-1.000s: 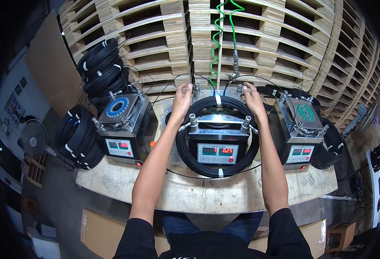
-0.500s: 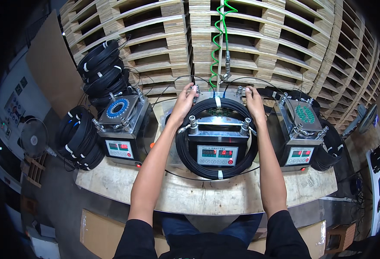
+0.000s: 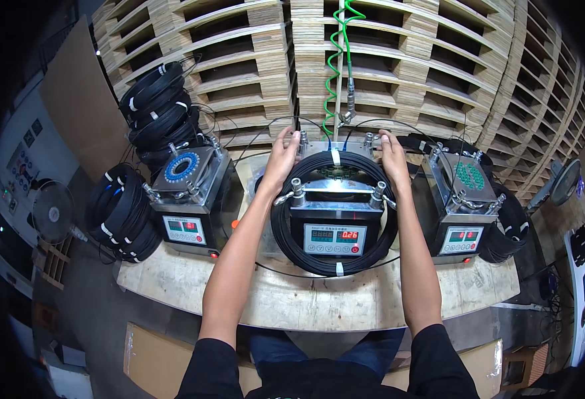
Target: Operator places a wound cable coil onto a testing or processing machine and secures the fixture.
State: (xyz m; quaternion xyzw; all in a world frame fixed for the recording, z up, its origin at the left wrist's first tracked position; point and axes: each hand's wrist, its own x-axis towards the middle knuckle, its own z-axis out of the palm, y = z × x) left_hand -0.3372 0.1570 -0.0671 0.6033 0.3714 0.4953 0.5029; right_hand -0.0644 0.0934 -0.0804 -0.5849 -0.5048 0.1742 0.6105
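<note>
A polishing machine (image 3: 336, 241) with a lit display stands in the middle of the table. A large coil of black cable (image 3: 280, 233), bound with white ties, leans upright around its front. Two thin cable ends with blue tips run to the machine's top plate (image 3: 316, 145). My left hand (image 3: 282, 161) is at the far left corner, its fingers curled at the clamp lever (image 3: 301, 141) there. Opposite it, my right hand (image 3: 393, 161) has its fingers bent at the far right clamp lever (image 3: 371, 138). My palms partly hide both levers.
Similar machines stand at left (image 3: 183, 229) and right (image 3: 462, 239), one with a blue ring of holders, one with green. Black cable coils (image 3: 123, 213) pile up at far left. Behind rise stacked wooden pallets (image 3: 239, 60); a green spiral air hose (image 3: 332, 73) hangs before them.
The red figures on the middle machine's display have changed, as have those on the side machines. My hands stay at the same corners, with only slight finger movement.
</note>
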